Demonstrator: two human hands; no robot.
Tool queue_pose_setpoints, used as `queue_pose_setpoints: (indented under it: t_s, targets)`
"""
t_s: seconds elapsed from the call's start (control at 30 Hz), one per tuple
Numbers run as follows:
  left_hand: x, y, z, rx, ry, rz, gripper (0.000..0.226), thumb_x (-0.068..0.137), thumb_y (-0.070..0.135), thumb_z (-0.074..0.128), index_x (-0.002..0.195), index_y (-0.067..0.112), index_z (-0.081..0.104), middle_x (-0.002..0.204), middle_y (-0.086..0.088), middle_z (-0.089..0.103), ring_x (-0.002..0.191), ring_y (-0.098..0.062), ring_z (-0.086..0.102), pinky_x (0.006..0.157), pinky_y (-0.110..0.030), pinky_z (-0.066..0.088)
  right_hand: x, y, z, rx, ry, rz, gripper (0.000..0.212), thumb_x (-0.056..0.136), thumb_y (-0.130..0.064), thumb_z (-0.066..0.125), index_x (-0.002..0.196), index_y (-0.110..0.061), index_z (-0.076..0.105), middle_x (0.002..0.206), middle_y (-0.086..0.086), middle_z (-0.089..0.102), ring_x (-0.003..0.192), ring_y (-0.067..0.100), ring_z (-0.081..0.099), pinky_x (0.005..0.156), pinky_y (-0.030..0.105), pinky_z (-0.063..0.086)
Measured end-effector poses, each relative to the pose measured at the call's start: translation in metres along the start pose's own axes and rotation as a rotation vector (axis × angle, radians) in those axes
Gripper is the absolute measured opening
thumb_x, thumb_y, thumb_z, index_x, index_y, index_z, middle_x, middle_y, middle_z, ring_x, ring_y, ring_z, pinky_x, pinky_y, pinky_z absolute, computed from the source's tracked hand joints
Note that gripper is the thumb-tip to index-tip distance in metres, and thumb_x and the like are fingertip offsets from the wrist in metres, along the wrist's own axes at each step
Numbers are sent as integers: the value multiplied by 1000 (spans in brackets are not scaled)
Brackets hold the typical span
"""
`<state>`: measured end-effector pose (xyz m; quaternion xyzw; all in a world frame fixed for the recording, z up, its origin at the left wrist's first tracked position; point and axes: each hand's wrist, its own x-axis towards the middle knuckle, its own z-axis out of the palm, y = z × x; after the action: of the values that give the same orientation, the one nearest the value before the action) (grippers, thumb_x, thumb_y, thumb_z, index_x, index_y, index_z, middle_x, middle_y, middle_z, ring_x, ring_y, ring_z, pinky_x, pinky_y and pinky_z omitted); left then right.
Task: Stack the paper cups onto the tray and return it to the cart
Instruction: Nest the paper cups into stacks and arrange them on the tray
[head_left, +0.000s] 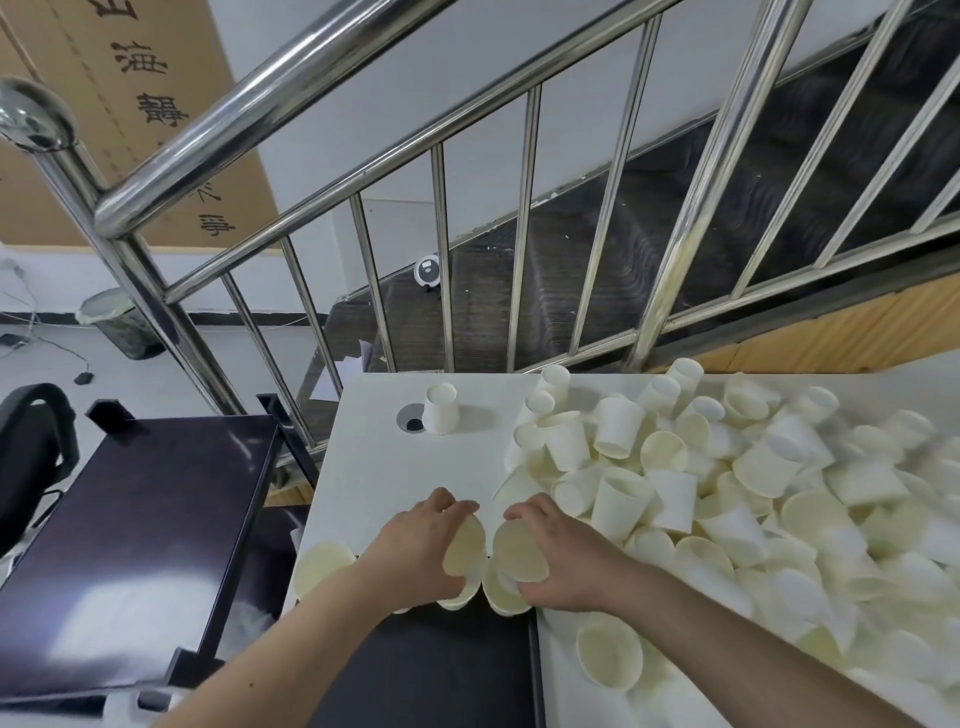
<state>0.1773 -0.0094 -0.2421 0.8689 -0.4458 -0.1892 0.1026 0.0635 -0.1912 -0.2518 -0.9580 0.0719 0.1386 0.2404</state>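
Tray (431, 670): dark, flat, at the near edge of the white table (384, 467); its near end is cut off by the frame and both forearms cross over it, so its full outline is hard to make out.

Cups on tray (322, 569): a row of upright paper cups along its far edge, partly hidden behind the hands; exact count unclear.

Loose cups (675, 493): a large heap covers the right side of the table, blurring toward the right edge. One cup (440, 415) stands upside down, apart, beside a round hole (413, 418) in the tabletop.

Left hand (421, 545): reaches forward over the tray, fingers curled round a cup (464, 545) tilted with its mouth toward the viewer.

Right hand (558, 551): just beside the left, fingers curled round a second cup (519, 551), likewise tilted. The two held cups nearly touch, above the row.

Cart (130, 530): dark top shelf to the left of the table, its near corner cut off.

Stair railing (363, 171): steel, behind the table.
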Motion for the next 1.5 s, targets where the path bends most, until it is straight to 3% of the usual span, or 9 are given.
queue_pose_setpoints:
  t_s: [0.1,0.3,0.47,0.57,0.83,0.97,1.13,1.37,1.5]
  targets:
    - [2,2,9,55,-21,-6,76,77,32,63,145,28,28,130,5,37,106,-19,51,77,-22,37,0,0,7,-18,-35,-26,75,79,-39,66,143,-24,30,138,-9,29,110,17,53,89,28,46]
    - [8,-4,22,147,-54,16,78,77,28,61,146,27,24,131,2,36,116,-20,45,95,-27,35,5,2,19,-100,-58,-51,76,79,-35,68,144,-19,31,140,-3,34,118,19,50,93,29,44]
    - [9,-9,31,217,-74,44,80,76,31,63,146,27,22,133,2,35,117,-20,43,102,-30,33,10,3,30,-202,-70,-97,90,77,-42,71,149,-18,23,143,0,33,130,20,37,111,29,25]
    - [9,-13,37,214,-86,44,84,72,41,64,145,29,24,135,4,34,119,-20,43,106,-32,28,10,7,32,-258,-73,-118,87,76,-45,71,146,-18,29,142,0,35,130,20,36,114,31,23]
    - [15,-17,40,261,-106,15,58,77,38,60,131,22,45,132,3,43,113,-20,48,103,-32,30,19,6,37,-393,-102,-157,63,80,-37,70,132,-12,46,132,5,47,122,25,42,112,36,26]
    - [16,-17,41,269,-123,3,66,72,47,64,130,22,46,132,3,42,114,-20,47,102,-33,32,23,6,34,-425,-96,-166,62,80,-34,71,132,-11,47,133,5,47,123,24,42,113,36,24]
    - [17,-15,41,300,-122,-19,61,77,40,63,133,21,45,134,1,41,117,-22,45,103,-34,31,28,3,28,-400,-99,-152,59,80,-30,72,131,-12,49,134,4,48,123,24,42,114,35,23]
    - [20,-16,41,246,-144,-30,60,75,41,63,129,21,47,131,2,41,116,-21,45,104,-34,29,24,1,21,-341,-119,-131,69,82,-36,70,141,-12,41,142,4,40,132,22,34,114,30,19]
    - [26,-21,32,96,-73,-52,62,81,49,57,135,22,45,134,6,42,120,-17,43,102,-28,30,27,5,10,-202,-32,-91,66,90,-39,57,149,-20,33,150,-2,30,141,17,26,115,27,18]
